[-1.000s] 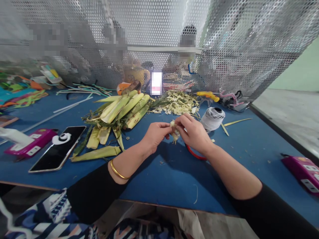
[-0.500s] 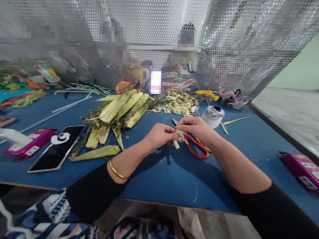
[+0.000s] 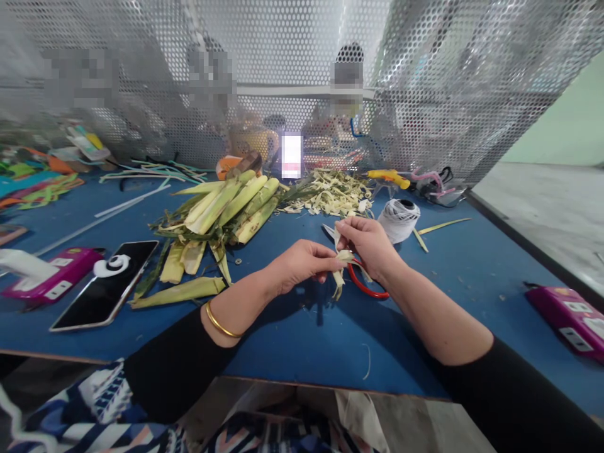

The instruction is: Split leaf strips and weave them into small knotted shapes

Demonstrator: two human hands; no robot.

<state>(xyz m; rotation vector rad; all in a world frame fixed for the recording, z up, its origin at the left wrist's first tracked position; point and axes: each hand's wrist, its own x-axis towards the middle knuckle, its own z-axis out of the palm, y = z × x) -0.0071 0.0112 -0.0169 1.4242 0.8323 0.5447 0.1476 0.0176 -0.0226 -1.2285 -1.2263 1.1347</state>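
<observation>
My left hand (image 3: 306, 263) pinches a small bunch of pale corn husk strips (image 3: 338, 278) above the middle of the table. Close beside it, my right hand (image 3: 362, 242) is closed, its thumb and finger on a strip end that rises from the same bunch. Red-handled scissors (image 3: 370, 290) lie on the table behind and under the hands, blades pointing away to the left. A spool of white thread (image 3: 399, 220) stands just beyond my right hand. Left of the hands lies a pile of green-yellow corn husks (image 3: 226, 211).
Cut husk shreds (image 3: 333, 194) are heaped at the back, near a yellow-handled tool (image 3: 389, 177). A phone (image 3: 106, 286) with a white item on it lies at left beside a purple power strip (image 3: 61, 277). Another purple power strip (image 3: 566, 311) is at right. A perforated metal screen (image 3: 302, 56) closes the back.
My right hand has lifted slightly and drawn a strip end upward. The husk strips have spread, with ends hanging lower. The view has shifted slightly.
</observation>
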